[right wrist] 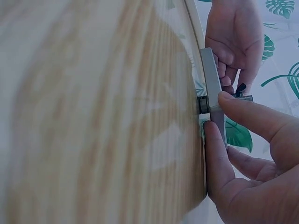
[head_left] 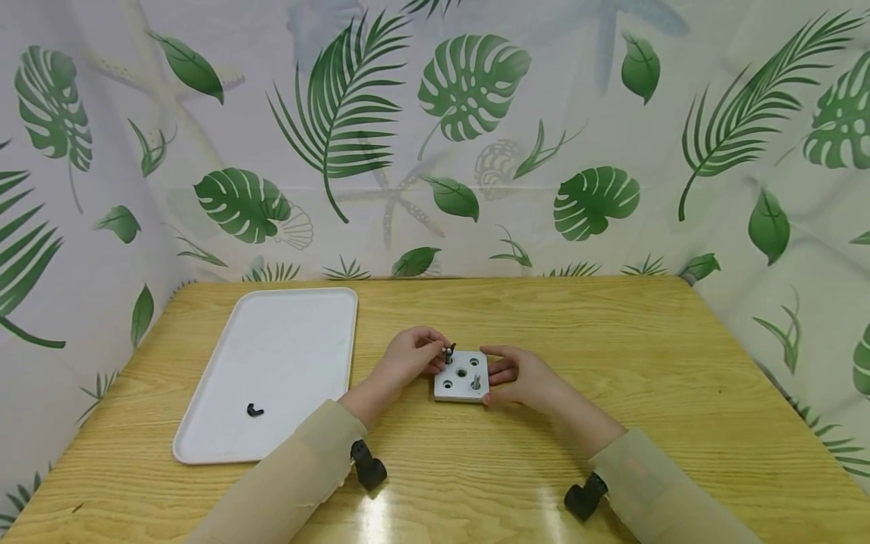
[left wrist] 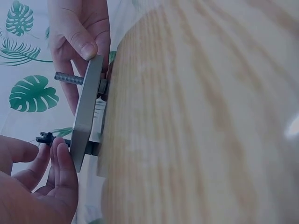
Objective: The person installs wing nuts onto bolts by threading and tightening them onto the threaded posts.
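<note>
A square metal plate (head_left: 461, 385) with several holes rests on the table, raised a little on the bolt heads beneath it. From its near right corner a bare threaded bolt (head_left: 476, 381) points up. At the far left corner a black wing nut (left wrist: 45, 138) sits on the top of a second bolt (head_left: 448, 358). My left hand (head_left: 412, 353) has its thumb and fingertips around this wing nut and bolt. The right hand (head_left: 523, 377) grips the plate's right edge, its thumb on the near side. A second black wing nut (head_left: 254, 410) lies to the left.
On the left of the wooden table (head_left: 598, 325) is a white tray (head_left: 292, 332), which bears the loose wing nut. Behind the table hangs a leaf-print cloth (head_left: 503, 219). Black wrist cameras (head_left: 369, 466) are strapped over both sleeves.
</note>
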`<state>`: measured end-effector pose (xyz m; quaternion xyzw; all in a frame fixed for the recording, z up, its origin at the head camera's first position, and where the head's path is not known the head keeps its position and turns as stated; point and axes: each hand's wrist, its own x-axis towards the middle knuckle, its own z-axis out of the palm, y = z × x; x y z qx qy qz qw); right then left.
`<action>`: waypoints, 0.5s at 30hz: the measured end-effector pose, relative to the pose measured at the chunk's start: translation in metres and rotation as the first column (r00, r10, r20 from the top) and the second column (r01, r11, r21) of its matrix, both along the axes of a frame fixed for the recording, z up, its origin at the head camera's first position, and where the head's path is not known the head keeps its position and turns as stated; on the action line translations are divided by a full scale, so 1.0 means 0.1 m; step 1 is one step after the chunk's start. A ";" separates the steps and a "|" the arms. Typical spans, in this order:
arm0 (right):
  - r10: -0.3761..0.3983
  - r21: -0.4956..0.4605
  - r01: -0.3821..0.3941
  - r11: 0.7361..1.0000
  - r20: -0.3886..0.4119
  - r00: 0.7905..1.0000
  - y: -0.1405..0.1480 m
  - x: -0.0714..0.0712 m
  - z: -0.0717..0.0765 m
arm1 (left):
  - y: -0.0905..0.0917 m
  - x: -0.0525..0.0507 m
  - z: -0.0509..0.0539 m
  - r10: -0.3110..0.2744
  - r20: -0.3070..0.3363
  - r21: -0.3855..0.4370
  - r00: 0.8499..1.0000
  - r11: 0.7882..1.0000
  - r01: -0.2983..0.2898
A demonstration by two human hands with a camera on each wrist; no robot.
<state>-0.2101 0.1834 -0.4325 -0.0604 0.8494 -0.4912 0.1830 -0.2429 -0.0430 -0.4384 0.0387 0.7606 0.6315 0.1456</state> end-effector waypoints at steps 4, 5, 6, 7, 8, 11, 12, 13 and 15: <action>0.004 -0.003 -0.004 1.000 0.003 1.000 0.00 0.00 0.00 | -0.01 0.01 0.01 -0.019 0.000 -0.006 1.000 1.000 0.019; 0.005 -0.002 -0.005 1.000 0.003 1.000 0.00 0.00 0.01 | -0.01 0.02 0.02 -0.024 -0.003 -0.010 1.000 1.000 0.024; 0.005 -0.002 -0.005 1.000 0.004 1.000 0.00 0.00 0.01 | -0.02 0.02 0.02 -0.029 -0.003 -0.011 1.000 1.000 0.029; 0.005 -0.003 -0.005 1.000 0.005 1.000 0.00 0.00 0.01 | -0.02 0.02 0.03 -0.034 -0.004 -0.011 0.999 0.999 0.034; 0.005 -0.003 -0.005 1.000 0.005 1.000 0.00 0.00 0.01 | -0.02 0.02 0.03 -0.037 -0.002 -0.011 0.999 0.999 0.037; 0.007 -0.005 -0.007 1.000 0.003 1.000 0.00 0.01 0.02 | -0.02 0.02 0.03 -0.043 0.003 -0.009 0.999 0.999 0.043; 0.007 -0.006 -0.007 1.000 0.004 1.000 0.00 0.01 0.02 | -0.02 0.01 0.03 -0.044 0.004 -0.008 0.999 0.999 0.044; 0.007 -0.007 -0.007 1.000 0.003 1.000 0.00 0.01 0.02 | -0.02 0.01 0.02 -0.045 0.004 -0.011 0.999 0.999 0.045; 0.007 -0.007 -0.007 1.000 0.002 1.000 0.00 0.01 0.02 | -0.03 0.01 0.01 -0.046 0.004 -0.016 0.999 0.999 0.046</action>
